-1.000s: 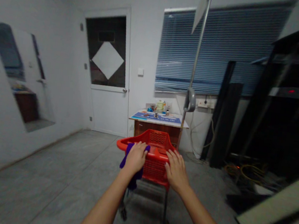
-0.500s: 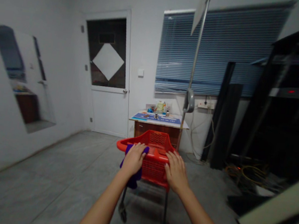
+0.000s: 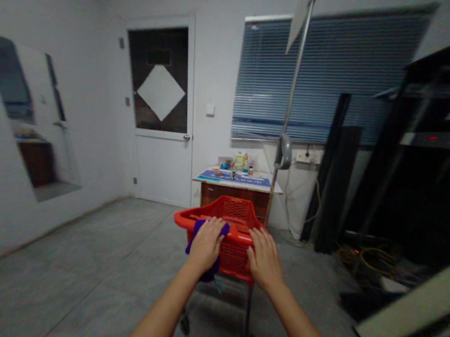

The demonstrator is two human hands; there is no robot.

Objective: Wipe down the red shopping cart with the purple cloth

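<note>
A red plastic shopping cart (image 3: 234, 260) stood on the grey floor (image 3: 115, 264), its handle (image 3: 238, 236) apparently mid-wipe under the left hand (image 3: 205, 247), curled over a purple fabric cloth (image 3: 211, 272), while the right hand (image 3: 266, 258) rested there, fingers spread, the next stroke likely needing steady bracing.

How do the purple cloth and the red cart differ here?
The purple cloth looks limp, while the red cart has a rigid lattice basket. The cloth is far smaller than the cart. The cloth drapes over the cart's near edge; the cart stands on the floor. Both have a hand on them.
</note>
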